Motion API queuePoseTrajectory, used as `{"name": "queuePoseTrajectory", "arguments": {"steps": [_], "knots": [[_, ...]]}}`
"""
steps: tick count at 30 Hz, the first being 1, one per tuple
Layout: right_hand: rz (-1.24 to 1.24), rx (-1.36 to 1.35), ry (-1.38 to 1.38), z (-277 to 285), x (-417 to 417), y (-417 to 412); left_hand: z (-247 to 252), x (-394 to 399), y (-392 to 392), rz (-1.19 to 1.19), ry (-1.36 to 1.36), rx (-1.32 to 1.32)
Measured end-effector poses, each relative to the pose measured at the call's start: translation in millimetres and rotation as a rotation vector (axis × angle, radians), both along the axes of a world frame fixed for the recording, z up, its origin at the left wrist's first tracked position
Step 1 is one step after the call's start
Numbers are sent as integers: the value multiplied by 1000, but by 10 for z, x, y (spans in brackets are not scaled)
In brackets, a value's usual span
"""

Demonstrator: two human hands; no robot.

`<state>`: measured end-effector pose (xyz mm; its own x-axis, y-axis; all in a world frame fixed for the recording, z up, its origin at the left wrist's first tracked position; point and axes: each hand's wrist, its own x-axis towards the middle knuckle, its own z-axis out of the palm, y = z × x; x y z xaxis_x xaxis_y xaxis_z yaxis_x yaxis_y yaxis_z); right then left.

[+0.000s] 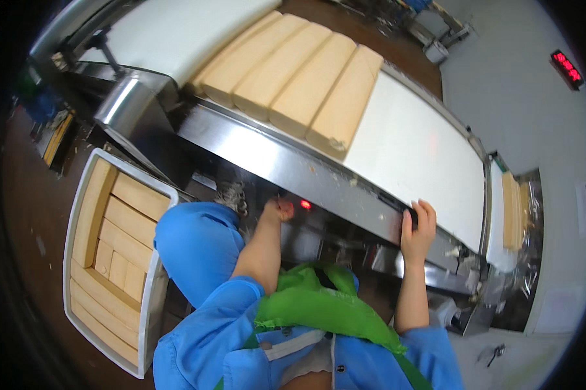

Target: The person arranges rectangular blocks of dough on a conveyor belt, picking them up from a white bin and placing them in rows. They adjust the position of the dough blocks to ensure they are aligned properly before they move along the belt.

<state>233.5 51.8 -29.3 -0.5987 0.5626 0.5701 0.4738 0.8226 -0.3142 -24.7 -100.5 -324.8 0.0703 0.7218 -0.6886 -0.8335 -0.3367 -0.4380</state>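
Note:
My right hand (419, 226) grips the metal side rail (366, 202) of a belt conveyor, its fingers over the top edge and its thumb in front, against a small dark part. My left hand (279, 208) is below the rail, beside a glowing red light (305, 204). The fingers look curled, but shadow and blur hide whether they hold anything. Several long, pale yellow, dough-like blocks (293, 73) lie side by side on the white belt (419, 146), beyond both hands. The nearest block has a rough spot at its near end.
At my left a white-rimmed crate (149, 312) holds several similar blocks. A steel roller housing (132, 107) and another white belt (190, 34) stand at the upper left. More blocks (511, 209) lie on a far belt at right. A red digital display (567, 69) hangs on the wall.

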Motion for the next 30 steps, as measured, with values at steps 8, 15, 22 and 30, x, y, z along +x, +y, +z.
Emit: {"name": "queuePoseTrajectory", "arguments": {"steps": [8, 15, 22, 30], "knots": [[23, 130, -16, -205, 114, 172, -1445, 185, 650, 54, 279, 1], [17, 152, -76, 22, 144, -13, -333, 225, 370, -211, 558, -309], [0, 165, -66, -40, 129, -6, -107, 176, 268, -240, 604, -327], [-14, 152, -73, -64, 140, 11, -71, 176, 219, -257, 619, -347]]}}
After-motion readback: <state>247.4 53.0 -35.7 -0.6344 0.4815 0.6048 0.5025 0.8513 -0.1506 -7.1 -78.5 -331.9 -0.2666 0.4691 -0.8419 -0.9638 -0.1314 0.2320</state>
